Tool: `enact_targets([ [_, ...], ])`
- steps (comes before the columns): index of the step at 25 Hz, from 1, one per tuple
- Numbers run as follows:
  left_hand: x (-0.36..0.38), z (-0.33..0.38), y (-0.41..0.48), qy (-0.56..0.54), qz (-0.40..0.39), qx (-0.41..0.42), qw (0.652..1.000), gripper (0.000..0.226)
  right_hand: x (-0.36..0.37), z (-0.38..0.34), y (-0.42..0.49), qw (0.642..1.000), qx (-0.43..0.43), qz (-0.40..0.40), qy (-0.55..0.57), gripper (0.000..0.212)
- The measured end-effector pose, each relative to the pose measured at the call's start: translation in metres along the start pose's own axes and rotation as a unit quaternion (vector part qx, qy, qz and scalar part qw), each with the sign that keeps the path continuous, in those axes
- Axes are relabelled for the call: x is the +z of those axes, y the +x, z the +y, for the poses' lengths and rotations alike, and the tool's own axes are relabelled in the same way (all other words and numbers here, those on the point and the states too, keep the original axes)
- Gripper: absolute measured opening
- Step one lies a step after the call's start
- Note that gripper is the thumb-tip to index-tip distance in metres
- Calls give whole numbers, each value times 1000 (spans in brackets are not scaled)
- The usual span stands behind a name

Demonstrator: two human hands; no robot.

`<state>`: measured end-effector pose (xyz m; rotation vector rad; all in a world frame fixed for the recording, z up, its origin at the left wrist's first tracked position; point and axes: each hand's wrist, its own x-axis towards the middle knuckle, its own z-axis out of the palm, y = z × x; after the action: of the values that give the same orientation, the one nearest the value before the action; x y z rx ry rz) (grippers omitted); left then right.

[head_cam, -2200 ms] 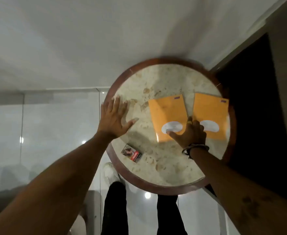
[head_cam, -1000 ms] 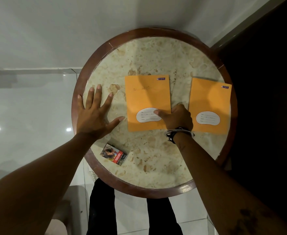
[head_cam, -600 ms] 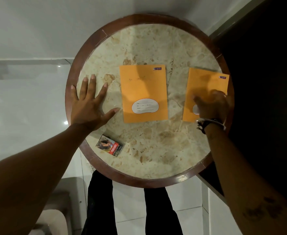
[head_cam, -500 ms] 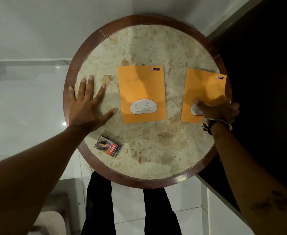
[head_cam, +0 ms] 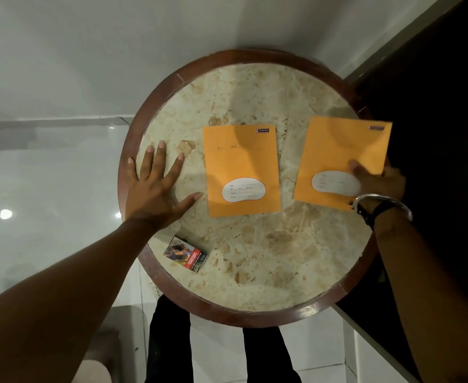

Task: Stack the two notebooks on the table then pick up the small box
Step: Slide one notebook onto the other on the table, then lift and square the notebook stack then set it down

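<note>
Two orange notebooks with white oval labels are on the round marble table (head_cam: 255,106). The left notebook (head_cam: 241,161) lies flat near the middle. The right notebook (head_cam: 338,153) is at the table's right edge, tilted, its right side lifted a little. My right hand (head_cam: 379,183) grips its lower right corner, thumb on the cover. My left hand (head_cam: 155,186) rests flat on the marble with fingers spread, thumb tip close to the left notebook. The small box (head_cam: 186,253), red and black with a picture, lies near the front left rim.
The table has a dark wooden rim (head_cam: 133,128). A white wall is behind it and glossy white floor tiles lie to the left. A dark area borders the table on the right. My legs in dark trousers (head_cam: 169,341) stand below the front edge.
My right hand left the middle notebook, moved right and took hold of the right notebook's lower right corner, which has since lifted and tilted. My left hand stayed flat on the table.
</note>
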<state>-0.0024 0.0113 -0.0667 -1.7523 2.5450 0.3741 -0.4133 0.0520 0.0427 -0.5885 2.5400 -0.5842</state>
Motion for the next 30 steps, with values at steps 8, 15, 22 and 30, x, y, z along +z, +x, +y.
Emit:
enact_targets([
  [8, 1, 1, -1, -2, 15, 5, 1000, 98, 29, -49, -50, 961, -204, -50, 177, 27],
  [15, 3, 0, 0, 10, 18, -2, 1000, 96, 112, -41, -83, 976, -112, -108, 152, 25],
  [22, -4, 1, -1, -5, -18, -8, 1000, 94, 128, -26, -87, 992, -113, -56, -2, 45],
  [30, -50, 91, 50, -223, 49, -251, 941, 63, 120, -44, -74, 996, -1, -87, -8, 34],
])
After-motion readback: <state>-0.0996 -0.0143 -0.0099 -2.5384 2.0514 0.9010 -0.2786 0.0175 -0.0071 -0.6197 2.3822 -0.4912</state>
